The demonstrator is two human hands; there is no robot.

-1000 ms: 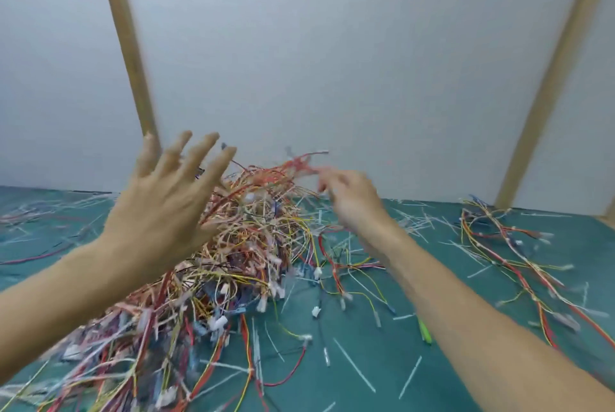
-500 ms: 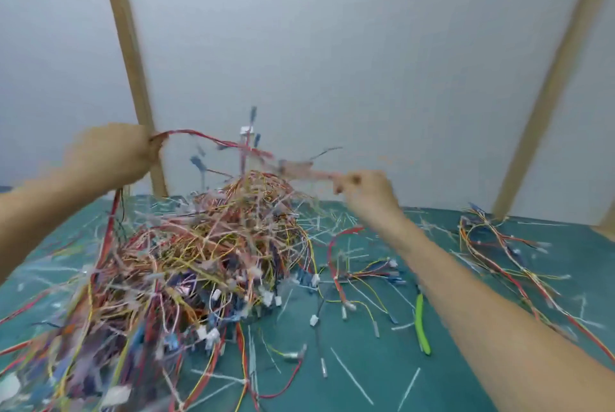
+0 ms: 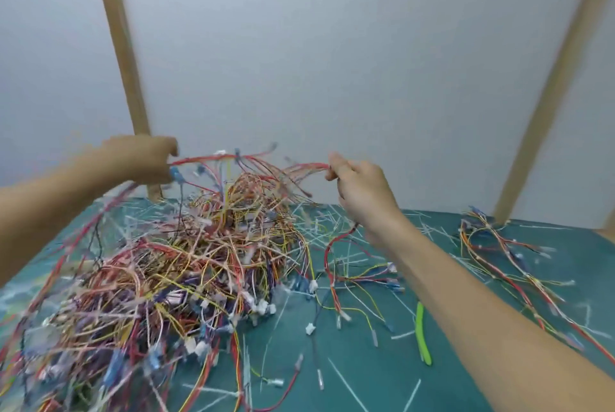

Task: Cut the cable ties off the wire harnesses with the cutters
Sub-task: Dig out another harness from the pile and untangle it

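Left hand (image 3: 143, 158) and right hand (image 3: 357, 185) each grip an end of a red wire harness (image 3: 253, 160), stretched above the tangled pile (image 3: 186, 265). Green-handled cutters (image 3: 422, 333) lie near right on the mat (image 3: 382, 388).

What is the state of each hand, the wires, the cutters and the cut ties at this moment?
Left hand: raised, fingers gripping one end of a red wire harness.
Right hand: raised, fingers pinching the other end.
Red wire harness: stretched between both hands above the pile.
Wire pile: tangled heap on the green mat.
Cutters: lying on the mat, unheld, partly hidden by the right forearm.
Cut ties: scattered loose on the mat.
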